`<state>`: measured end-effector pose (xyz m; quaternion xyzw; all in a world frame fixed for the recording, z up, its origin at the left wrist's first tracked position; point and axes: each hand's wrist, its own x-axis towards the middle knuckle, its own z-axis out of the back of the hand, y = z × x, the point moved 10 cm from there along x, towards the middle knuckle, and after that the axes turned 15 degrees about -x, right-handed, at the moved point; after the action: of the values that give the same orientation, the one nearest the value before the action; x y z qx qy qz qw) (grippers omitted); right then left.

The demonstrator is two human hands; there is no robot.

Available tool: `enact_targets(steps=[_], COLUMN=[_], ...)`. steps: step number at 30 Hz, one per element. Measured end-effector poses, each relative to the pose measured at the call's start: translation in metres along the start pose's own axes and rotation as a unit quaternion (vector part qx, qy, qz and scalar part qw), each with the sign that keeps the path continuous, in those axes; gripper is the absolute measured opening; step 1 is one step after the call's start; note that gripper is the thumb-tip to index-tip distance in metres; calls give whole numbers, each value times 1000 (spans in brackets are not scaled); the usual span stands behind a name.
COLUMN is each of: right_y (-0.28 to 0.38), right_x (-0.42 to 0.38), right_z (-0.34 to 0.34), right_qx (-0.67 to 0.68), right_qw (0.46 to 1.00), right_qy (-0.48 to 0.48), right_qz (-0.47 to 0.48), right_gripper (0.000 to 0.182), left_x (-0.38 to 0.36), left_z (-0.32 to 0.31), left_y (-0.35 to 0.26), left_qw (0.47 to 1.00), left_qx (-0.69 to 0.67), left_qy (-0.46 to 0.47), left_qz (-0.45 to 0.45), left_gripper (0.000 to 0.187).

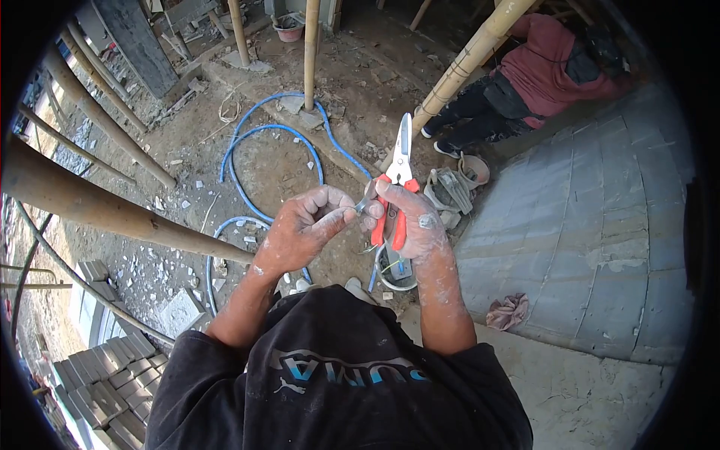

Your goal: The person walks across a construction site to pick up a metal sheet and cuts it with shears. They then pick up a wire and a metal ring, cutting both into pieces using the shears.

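My right hand (421, 229), dusted white, is closed around a pair of snips (400, 166) with red handles and pale blades. The blades point up and away from me, slightly apart. My left hand (300, 229) pinches a small grey strip (365, 201), perhaps metal, between thumb and fingers. The strip's other end reaches the fingertips of my right hand, just left of the snips' handles. Both hands are held close together in front of my chest. Below them on the floor is a pale bucket (396, 283) with a tool or material in it, partly hidden by my right forearm.
A blue hose (238, 180) loops over the rubble-strewn ground. Bamboo poles (310, 56) stand ahead, and a thick one (112, 206) slants in from the left. Another person (540, 71) works at upper right beside a grey tiled surface (570, 240). Stacked tiles (112, 379) lie lower left; a rag (508, 311) lies right.
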<state>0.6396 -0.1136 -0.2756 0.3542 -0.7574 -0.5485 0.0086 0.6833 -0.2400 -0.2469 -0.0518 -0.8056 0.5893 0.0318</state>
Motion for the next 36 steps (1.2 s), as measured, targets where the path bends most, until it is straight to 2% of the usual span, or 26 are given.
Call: enact_targets(steps=[5,9,17,21,24,32,36], right_y=[6,-1,-21,-31,-32,-39,-40], right_x=[-2,-4,-4,-12,-20,-34,-35], right_z=[-3,-1,-15,-15,-21,-19,-27], right_qx=[-82,-78,54,90,141,174,217], right_qw=[996,997,995,988,979,975,959], right_qy=[-16,-9,67,81,103,100,154], right_qz=[9,-19,-53,-96,-101,-99,-94], right_gripper=[20,18,14,10,9,10,9], left_x=[-2,-2,-9,-11,-14,-21,-21], left_z=[-9,-13,-27,-33,-41,-60,-62], left_y=[-11,-18,-48,-50,-57,-70,-70], left_qw=[999,992,962,953,946,920,920], left_qx=[5,94,200,227,236,260,246], left_qy=[23,50,104,123,149,210,222], left_qz=[-31,-69,-158,-158,-166,-204,-208], left_gripper=[14,14,13,14,16,15,16])
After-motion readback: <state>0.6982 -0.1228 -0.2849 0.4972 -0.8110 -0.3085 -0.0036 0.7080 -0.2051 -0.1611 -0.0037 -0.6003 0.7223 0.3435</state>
